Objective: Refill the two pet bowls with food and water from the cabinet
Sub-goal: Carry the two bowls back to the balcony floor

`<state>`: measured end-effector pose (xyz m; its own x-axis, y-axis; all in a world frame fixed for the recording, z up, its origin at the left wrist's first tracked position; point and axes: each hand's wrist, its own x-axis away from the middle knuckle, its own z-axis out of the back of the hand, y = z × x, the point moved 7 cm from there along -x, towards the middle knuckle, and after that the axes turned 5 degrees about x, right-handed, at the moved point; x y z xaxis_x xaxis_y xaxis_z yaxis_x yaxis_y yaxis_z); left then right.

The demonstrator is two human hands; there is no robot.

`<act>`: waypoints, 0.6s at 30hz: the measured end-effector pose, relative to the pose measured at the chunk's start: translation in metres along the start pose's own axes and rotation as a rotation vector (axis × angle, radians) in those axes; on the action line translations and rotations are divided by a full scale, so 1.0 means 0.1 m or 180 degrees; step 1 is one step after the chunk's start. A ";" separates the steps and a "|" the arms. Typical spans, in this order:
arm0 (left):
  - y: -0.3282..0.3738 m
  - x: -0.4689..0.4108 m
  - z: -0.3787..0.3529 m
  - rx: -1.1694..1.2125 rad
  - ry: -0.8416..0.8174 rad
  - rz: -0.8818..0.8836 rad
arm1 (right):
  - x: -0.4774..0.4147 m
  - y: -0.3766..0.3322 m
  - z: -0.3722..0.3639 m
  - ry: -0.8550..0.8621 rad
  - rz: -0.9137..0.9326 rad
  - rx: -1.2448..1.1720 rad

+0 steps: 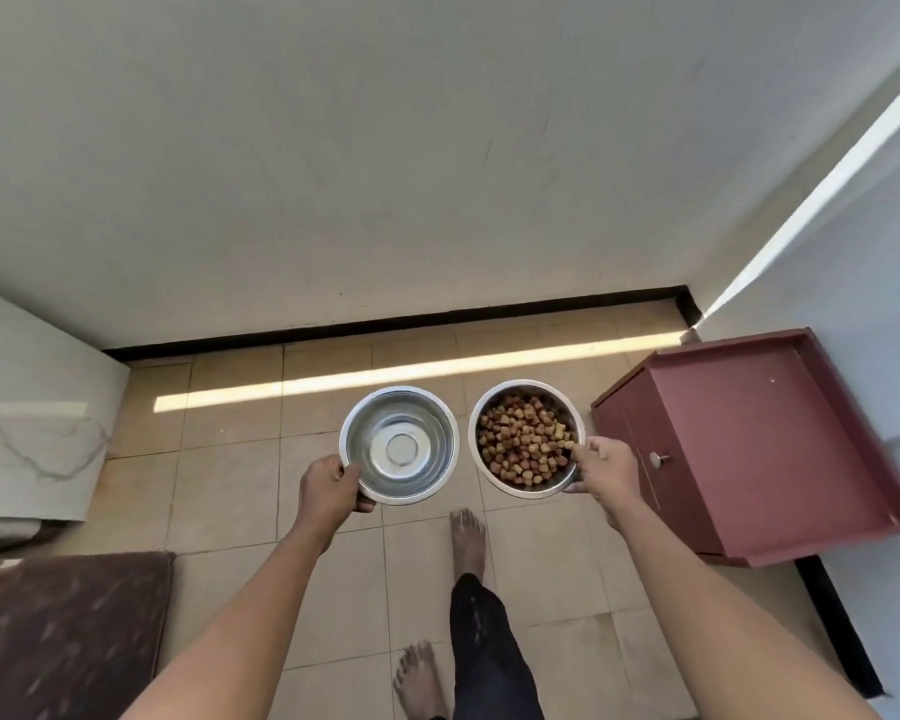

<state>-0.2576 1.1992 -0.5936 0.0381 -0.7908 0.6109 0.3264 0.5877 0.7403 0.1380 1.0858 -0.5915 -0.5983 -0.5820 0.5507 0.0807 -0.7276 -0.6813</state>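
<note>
Two round steel bowls are held side by side above the tiled floor. My left hand (331, 488) grips the near-left rim of the left bowl (401, 445), whose shiny inside shows no kibble; I cannot tell whether water is in it. My right hand (601, 470) grips the near-right rim of the right bowl (526, 439), which is filled with brown kibble (523, 441). The low dark-red cabinet (749, 444) stands just to the right of my right hand, its door with a small round knob (658, 458) closed.
A white wall with a black skirting (385, 322) runs behind the bowls. A brown cushion or mat (63, 636) lies at the lower left, a white marble-patterned block (32, 433) at the left. My bare feet (466, 537) stand on the beige tiles below the bowls.
</note>
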 end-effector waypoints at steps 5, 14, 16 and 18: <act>-0.25 -0.97 -0.41 0.0016 0.0103 0.0150 | -0.98 0.10 -0.40 0.0040 -0.0083 0.0029; -0.88 -2.77 -1.29 0.0150 0.0137 0.0184 | -2.78 0.70 -1.32 -0.0086 -0.0057 0.0104; -1.07 -3.13 -1.45 0.0190 0.0151 0.0197 | -3.12 0.87 -1.52 -0.0138 -0.0107 0.0091; -1.30 -3.51 -1.60 0.0195 0.0150 0.0230 | -3.49 1.08 -1.73 -0.0156 -0.0172 0.0104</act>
<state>-0.1618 1.3730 -0.9489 0.1045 -0.7522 0.6506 0.2629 0.6518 0.7114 0.2174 1.2730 -0.9408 -0.5627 -0.5580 0.6099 0.0758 -0.7695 -0.6341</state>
